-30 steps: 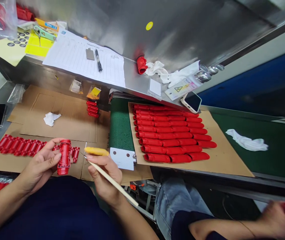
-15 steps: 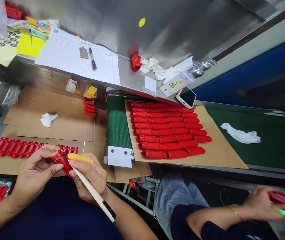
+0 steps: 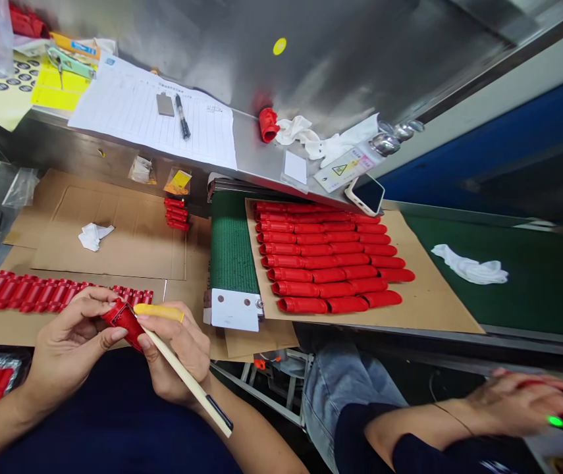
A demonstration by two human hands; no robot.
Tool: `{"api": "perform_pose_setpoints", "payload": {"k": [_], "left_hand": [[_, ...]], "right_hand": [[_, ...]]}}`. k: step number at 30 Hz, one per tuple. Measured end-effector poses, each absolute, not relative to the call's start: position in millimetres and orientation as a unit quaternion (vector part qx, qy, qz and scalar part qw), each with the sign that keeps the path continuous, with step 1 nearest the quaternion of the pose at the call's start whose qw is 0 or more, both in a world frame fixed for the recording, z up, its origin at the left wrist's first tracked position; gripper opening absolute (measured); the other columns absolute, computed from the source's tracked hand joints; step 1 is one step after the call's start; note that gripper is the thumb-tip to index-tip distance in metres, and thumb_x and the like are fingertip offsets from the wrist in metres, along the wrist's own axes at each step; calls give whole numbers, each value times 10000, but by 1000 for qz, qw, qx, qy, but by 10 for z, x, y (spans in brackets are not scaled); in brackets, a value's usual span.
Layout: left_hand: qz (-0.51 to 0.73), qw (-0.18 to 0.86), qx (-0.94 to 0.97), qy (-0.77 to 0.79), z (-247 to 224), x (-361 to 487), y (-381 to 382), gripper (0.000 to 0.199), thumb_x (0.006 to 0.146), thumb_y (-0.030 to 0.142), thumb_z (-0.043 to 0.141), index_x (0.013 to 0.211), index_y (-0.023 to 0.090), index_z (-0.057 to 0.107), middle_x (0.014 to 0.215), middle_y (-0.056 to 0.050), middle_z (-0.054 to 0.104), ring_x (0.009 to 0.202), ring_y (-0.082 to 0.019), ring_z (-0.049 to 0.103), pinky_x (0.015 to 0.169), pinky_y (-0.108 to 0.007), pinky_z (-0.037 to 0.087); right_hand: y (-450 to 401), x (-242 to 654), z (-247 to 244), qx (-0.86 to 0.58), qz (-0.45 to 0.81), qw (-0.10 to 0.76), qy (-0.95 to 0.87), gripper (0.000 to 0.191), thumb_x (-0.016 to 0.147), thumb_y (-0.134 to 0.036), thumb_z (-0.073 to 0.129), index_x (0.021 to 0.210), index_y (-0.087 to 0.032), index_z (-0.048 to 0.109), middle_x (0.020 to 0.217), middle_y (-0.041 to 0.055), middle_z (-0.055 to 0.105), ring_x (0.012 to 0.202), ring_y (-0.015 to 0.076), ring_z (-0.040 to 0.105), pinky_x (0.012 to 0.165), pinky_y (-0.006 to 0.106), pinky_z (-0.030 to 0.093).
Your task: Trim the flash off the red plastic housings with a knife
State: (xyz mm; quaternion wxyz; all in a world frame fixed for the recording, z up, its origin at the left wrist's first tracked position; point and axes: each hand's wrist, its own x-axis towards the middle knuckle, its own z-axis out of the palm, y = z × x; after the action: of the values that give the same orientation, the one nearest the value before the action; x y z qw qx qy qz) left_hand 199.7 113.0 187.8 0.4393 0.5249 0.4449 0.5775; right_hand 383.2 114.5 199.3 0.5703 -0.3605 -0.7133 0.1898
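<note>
My left hand (image 3: 71,336) grips one end of a hollow red plastic housing (image 3: 124,317) between thumb and fingers. Closed around a slim cream-handled tool (image 3: 187,380) with a black end piece, my right hand (image 3: 185,352) also steadies the housing's lower end. A yellow finger cot (image 3: 160,312) covers one of its fingers. The tool's tip meets the rim of the housing's opening; its exact shape is too small to make out. Beyond my hands lies a row of red cylindrical parts (image 3: 29,293) on cardboard (image 3: 108,253).
To the right, rows of red housings (image 3: 321,260) lie on a cardboard sheet (image 3: 429,309) over a green conveyor belt (image 3: 234,243). A steel shelf behind holds papers (image 3: 153,118), a pen (image 3: 182,117) and a phone (image 3: 366,193). At lower right, a co-worker's hands (image 3: 513,401) handle a red item.
My hands keep nearly the same hold, with the tool's black end shifted slightly right and the housing turned a little. The co-worker's hand has moved left and is now over the red item.
</note>
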Motion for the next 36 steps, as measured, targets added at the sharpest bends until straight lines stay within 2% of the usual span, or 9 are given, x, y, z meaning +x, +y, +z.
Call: {"api": "perform_pose_setpoints", "payload": {"k": [6, 15, 18, 28, 36], "left_hand": [[582, 404, 534, 461, 1878, 1997, 1124, 243, 820, 78, 859, 971, 255, 789, 1072, -42, 730, 992, -169, 735, 801, -207, 643], [548, 508, 484, 456, 1941, 1973, 1154, 151, 821, 233, 910, 952, 256, 838, 1046, -77, 783, 919, -218, 770, 760, -255, 671], [540, 525, 481, 449, 1950, 1972, 1158, 169, 828, 227, 905, 981, 271, 848, 1048, -66, 785, 895, -193, 774, 775, -232, 669], [542, 544, 459, 447, 1968, 1975, 1138, 142, 813, 219, 911, 935, 247, 844, 1041, -80, 765, 864, -197, 785, 742, -242, 686], [546, 524, 468, 457, 1946, 1997, 1107, 150, 813, 217, 902, 946, 263, 851, 1070, -88, 759, 929, -223, 783, 731, -257, 690]], "right_hand": [[1121, 3891, 2085, -370, 194, 546, -726, 266, 976, -101, 646, 1224, -175, 709, 1008, 133, 822, 923, 250, 805, 822, 417, 681], [1155, 3989, 2201, -409, 376, 541, -631, 113, 1004, -196, 700, 1089, -220, 770, 1024, 76, 853, 900, 201, 795, 833, 338, 653], [1159, 3978, 2168, -413, 381, 542, -626, 107, 1005, -205, 708, 1086, -218, 777, 1018, 74, 853, 899, 196, 795, 845, 332, 649], [1158, 3970, 2185, -427, 368, 528, -635, 93, 1011, -233, 706, 1062, -221, 783, 991, 69, 860, 857, 201, 802, 802, 344, 664], [1159, 3973, 2203, -443, 369, 515, -634, 99, 998, -214, 703, 1051, -216, 787, 942, 60, 849, 810, 188, 789, 778, 321, 648]]}}
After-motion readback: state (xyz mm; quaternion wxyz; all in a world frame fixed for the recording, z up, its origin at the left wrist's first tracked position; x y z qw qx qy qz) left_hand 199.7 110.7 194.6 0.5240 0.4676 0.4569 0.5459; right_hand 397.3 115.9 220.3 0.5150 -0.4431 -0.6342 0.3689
